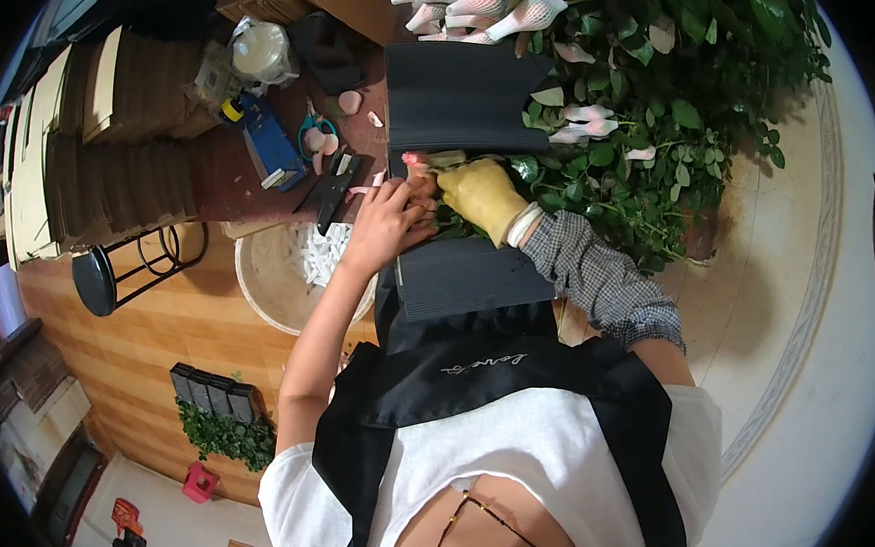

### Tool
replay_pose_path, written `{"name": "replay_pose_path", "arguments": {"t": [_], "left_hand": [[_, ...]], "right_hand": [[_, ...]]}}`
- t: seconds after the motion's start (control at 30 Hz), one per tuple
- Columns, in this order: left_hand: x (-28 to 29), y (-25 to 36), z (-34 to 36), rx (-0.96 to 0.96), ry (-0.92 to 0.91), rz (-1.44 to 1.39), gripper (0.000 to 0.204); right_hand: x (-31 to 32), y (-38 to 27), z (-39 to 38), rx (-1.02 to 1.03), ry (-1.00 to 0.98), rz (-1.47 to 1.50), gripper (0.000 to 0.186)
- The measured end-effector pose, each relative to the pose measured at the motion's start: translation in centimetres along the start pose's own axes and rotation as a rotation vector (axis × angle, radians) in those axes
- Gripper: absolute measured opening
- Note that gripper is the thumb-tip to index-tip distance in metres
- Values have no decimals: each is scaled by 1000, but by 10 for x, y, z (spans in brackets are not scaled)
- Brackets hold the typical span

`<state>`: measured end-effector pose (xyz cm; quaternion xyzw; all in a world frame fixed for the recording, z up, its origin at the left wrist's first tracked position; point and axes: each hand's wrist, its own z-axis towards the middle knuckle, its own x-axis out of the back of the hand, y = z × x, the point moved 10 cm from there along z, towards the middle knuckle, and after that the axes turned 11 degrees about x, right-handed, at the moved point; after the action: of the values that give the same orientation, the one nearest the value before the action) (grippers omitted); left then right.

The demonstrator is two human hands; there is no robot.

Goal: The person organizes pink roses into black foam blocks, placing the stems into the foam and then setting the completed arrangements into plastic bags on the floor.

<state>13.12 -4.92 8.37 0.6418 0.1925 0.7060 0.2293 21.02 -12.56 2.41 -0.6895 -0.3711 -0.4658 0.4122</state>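
My bare left hand (389,216) has curled fingers around a pink rose head (417,168), beside the left edge of a dark ridged sheet (472,271). Close against it is my right hand (475,193) in a yellow glove, fingers closed near the bloom; what they grip is hidden. Leafy stems (594,214) extend rightward from under both hands. A black stapler-like tool (337,184) lies just left of my left hand, with teal-handled scissors (311,131) and loose petals (349,103) behind it.
Net-sleeved roses (476,2) and dense foliage fill the back right, by another dark sheet (456,87). Cardboard stacks (121,173) and a blue tool (269,143) occupy the left table. A tub (258,294) of white scraps, black stool (94,279) and pink stool (199,483) stand lower left.
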Motion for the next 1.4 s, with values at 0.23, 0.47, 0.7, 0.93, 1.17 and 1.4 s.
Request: {"name": "replay_pose_path", "arguments": {"t": [0.23, 0.47, 0.7, 0.93, 1.17, 1.4], "left_hand": [[-6, -4, 0, 28, -60, -74, 30], [-15, -42, -3, 226, -4, -530, 24], [-60, -101, -4, 688, 227, -375, 47], [-71, -96, -10, 752, 309, -471, 42], [-68, -94, -5, 747, 256, -366, 43], [-24, -87, -7, 732, 201, -416, 32]], "right_hand": [[32, -6, -12, -90, 96, -98, 20], [4, 25, -4, 46, 31, 410, 37], [7, 17, -8, 48, 107, 260, 36], [65, -5, -13, 1, 350, 430, 34], [33, 13, -5, -68, 249, 345, 34], [39, 10, -1, -60, 267, 257, 34]]}}
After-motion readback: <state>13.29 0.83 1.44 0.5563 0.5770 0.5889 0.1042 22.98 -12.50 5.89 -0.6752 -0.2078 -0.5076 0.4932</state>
